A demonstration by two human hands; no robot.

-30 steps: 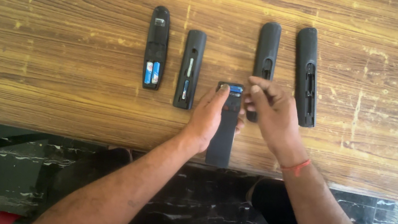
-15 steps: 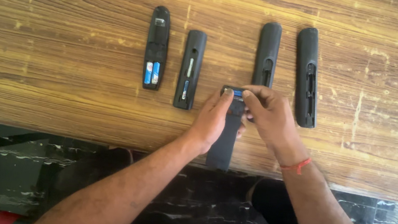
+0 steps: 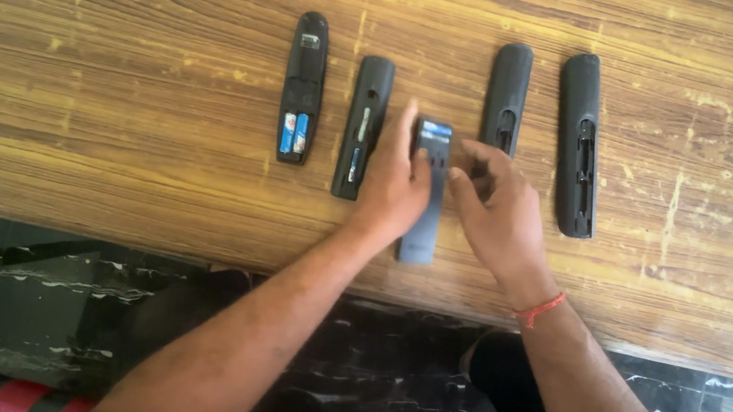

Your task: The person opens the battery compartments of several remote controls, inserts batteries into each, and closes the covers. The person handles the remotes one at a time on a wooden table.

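Remote control point(image 3: 421, 227), dark and slim, lies back-up near the tabletop's point(image 3: 77, 59) front edge, its long axis running front to back and its open battery end, with a blue cell showing, pointing at the far edge. The left hand point(image 3: 397, 186) lies flat along its left side, fingers together, while the right hand point(image 3: 497, 208) touches its right side with fingers loosely curled, clamped on nothing I can make out. Four other remotes point(image 3: 304, 87) lie farther back in a row with their backs open, two showing batteries; this one's cover seems not yet on.
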